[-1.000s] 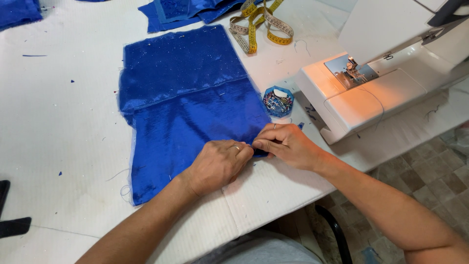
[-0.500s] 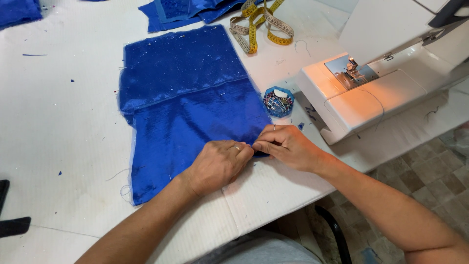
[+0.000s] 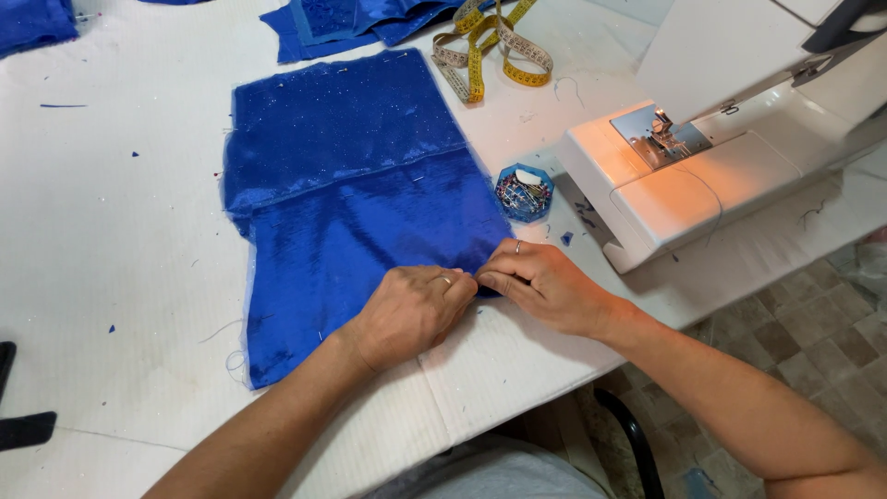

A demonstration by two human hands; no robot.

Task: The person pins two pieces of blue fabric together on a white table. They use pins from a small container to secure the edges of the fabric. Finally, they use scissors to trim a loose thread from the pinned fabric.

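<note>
Left hand (image 3: 411, 310) and right hand (image 3: 545, 286) pinch blue fabric (image 3: 360, 208) edge, fingers clenched on fold (pin hidden); slippery satin may shift, pricking likely.

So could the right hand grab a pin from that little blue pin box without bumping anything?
Probably yes. The pin box sits open on the table just beyond the right hand, with only bare table between them. The sewing machine stands off to the side.

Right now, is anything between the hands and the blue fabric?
Nothing visible. The left hand rests on the blue fabric and the right hand meets it at the fabric's near right edge. The pin box sits apart, beyond the hands.
</note>
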